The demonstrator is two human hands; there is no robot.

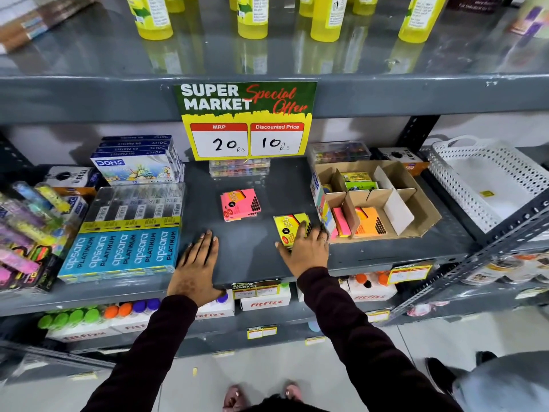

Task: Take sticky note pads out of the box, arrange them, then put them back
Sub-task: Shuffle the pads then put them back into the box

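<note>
Right hand (pixel 306 251) flat on yellow pad (pixel 289 226), fingers spread, just left of cardboard box (pixel 421 200). Left hand (pixel 194 267) open, empty, palm on shelf. Pink pad (pixel 240 204) farther left of box, under price sign (pixel 246 121): "MRP 20, Discounted Price 10". Orange pad (pixel 370 223) inside box.

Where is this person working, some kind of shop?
Most likely a supermarket's stationery aisle. A "Super Market Special Offer" price sign hangs from a grey metal shelf, with boxed Apsara pencils stacked beside it. The right hand rests on a yellow sticky note pad.
</note>
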